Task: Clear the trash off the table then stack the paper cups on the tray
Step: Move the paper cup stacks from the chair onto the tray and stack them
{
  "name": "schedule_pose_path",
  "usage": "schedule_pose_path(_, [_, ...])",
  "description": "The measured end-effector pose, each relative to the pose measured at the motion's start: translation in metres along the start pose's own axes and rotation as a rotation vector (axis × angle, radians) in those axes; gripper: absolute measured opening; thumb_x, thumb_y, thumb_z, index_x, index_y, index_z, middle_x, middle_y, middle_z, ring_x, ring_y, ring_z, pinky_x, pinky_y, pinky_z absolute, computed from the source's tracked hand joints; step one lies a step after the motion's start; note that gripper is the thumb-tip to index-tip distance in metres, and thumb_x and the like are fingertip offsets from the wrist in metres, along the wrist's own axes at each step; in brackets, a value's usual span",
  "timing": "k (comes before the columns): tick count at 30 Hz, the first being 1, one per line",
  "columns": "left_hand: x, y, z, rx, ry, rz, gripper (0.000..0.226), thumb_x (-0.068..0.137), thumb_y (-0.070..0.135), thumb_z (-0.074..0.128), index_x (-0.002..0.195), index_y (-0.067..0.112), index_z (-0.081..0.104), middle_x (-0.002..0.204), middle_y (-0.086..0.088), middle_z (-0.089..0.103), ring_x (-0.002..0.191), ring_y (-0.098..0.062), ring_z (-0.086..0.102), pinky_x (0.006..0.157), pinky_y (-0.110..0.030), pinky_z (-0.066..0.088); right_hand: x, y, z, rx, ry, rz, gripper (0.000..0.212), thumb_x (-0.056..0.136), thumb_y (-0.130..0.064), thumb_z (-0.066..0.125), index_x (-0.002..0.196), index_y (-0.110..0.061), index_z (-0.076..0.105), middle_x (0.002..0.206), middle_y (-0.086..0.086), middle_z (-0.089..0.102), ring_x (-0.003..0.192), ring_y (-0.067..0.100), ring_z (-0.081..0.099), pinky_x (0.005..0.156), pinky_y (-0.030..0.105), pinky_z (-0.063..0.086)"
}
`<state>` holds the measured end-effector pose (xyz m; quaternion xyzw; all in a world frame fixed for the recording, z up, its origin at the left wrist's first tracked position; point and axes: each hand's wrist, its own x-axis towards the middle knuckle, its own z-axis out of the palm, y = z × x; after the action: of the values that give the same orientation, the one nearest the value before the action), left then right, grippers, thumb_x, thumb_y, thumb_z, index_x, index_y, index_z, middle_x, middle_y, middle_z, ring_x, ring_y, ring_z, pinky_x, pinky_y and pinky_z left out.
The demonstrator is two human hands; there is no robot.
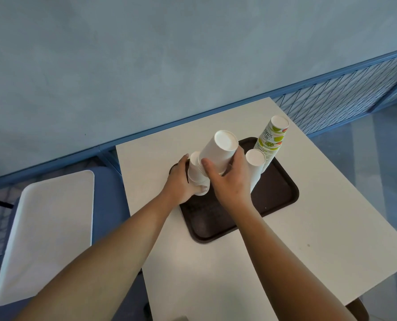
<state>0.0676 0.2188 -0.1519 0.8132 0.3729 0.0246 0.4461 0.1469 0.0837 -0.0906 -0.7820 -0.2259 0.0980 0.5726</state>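
With no trash visible around the tray (216, 220), stacking looks nearly done: a printed stack (271, 140) and a white stack (254, 166) stand at its far right, the left hand (181, 180) grips a third stack (195, 172) on its left side, and the right hand (230, 183) clasps upturned cups (218, 154) just above.

A person's two arms show, bare along their whole visible length. The left forearm (114, 251) enters from 7 o'clock and the right forearm (285, 251) from 5 o'clock, both slim and smooth, narrowing to the wrists. The left hand (181, 181) and right hand (227, 181) are bare as well; nail detail is too blurred to tell.
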Motion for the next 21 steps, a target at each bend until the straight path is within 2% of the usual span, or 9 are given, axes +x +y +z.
schedule_pose_path(3, [-0.006, -0.003, -0.010, 0.082, -0.008, -0.071, 0.131, 0.061, 0.052, 0.096, 0.160, 0.040, 0.011, 0.160, -0.005, 0.036, 0.145, -0.028, 0.039, 0.117, -0.054, 0.039, 0.012, 0.003, 0.017, -0.058, -0.040, -0.025, 0.072, 0.079, -0.050, 0.079, 0.139, -0.028, 0.045, 0.130, -0.008, 0.059, 0.122, 0.013, 0.056, 0.101, 0.042, 0.052])
schedule_pose_path(8, [-0.019, -0.007, -0.029, 0.056, 0.005, -0.095, 0.130, 0.065, 0.042, 0.096, 0.161, 0.044, 0.008, 0.162, -0.006, 0.028, 0.149, -0.028, 0.032, 0.118, -0.054, 0.039, 0.024, 0.017, 0.040, -0.155, -0.134, -0.004, 0.073, 0.082, -0.042, 0.080, 0.143, -0.021, 0.044, 0.138, -0.003, 0.056, 0.127, 0.018, 0.052, 0.107, 0.040, 0.047])
schedule_pose_path(10, [-0.024, -0.009, -0.033, 0.063, 0.023, -0.100, 0.131, 0.064, 0.042, 0.097, 0.160, 0.044, 0.008, 0.160, -0.007, 0.030, 0.148, -0.028, 0.034, 0.117, -0.052, 0.040, 0.025, 0.026, 0.045, -0.202, -0.188, 0.037, 0.069, 0.083, -0.037, 0.079, 0.140, -0.019, 0.046, 0.135, -0.001, 0.058, 0.126, 0.020, 0.053, 0.106, 0.040, 0.047])
schedule_pose_path(12, [-0.030, -0.009, -0.036, 0.058, 0.034, -0.088, 0.131, 0.063, 0.043, 0.097, 0.161, 0.043, 0.009, 0.159, -0.009, 0.031, 0.148, -0.028, 0.034, 0.117, -0.049, 0.039, 0.023, 0.034, 0.047, -0.236, -0.270, 0.113, 0.065, 0.085, -0.034, 0.079, 0.139, -0.017, 0.045, 0.133, 0.001, 0.059, 0.125, 0.022, 0.056, 0.102, 0.034, 0.047])
schedule_pose_path(14, [-0.038, -0.006, -0.039, 0.038, 0.039, -0.074, 0.129, 0.065, 0.041, 0.096, 0.161, 0.042, 0.009, 0.160, -0.009, 0.030, 0.148, -0.027, 0.033, 0.118, -0.047, 0.037, 0.019, 0.040, 0.046, -0.258, -0.332, 0.157, 0.070, 0.086, -0.032, 0.078, 0.143, -0.016, 0.041, 0.137, 0.004, 0.057, 0.127, 0.024, 0.055, 0.099, 0.031, 0.043])
schedule_pose_path(19, [-0.060, 0.009, -0.044, -0.018, 0.082, -0.017, 0.116, 0.075, 0.038, 0.090, 0.160, 0.044, 0.010, 0.161, -0.005, 0.029, 0.148, -0.023, 0.034, 0.118, -0.043, 0.036, 0.001, 0.037, 0.031, -0.243, -0.313, 0.152, 0.095, 0.086, -0.031, 0.078, 0.159, -0.013, 0.019, 0.155, 0.010, 0.041, 0.143, 0.028, 0.041, 0.111, 0.040, 0.039])
schedule_pose_path(21, [-0.071, 0.017, -0.044, -0.039, 0.117, 0.014, 0.111, 0.079, 0.039, 0.087, 0.160, 0.045, 0.012, 0.161, -0.004, 0.029, 0.147, -0.022, 0.035, 0.118, -0.044, 0.037, -0.009, 0.036, 0.022, -0.241, -0.291, 0.135, 0.094, 0.089, -0.032, 0.076, 0.160, -0.013, 0.017, 0.159, 0.010, 0.036, 0.145, 0.027, 0.038, 0.113, 0.039, 0.036])
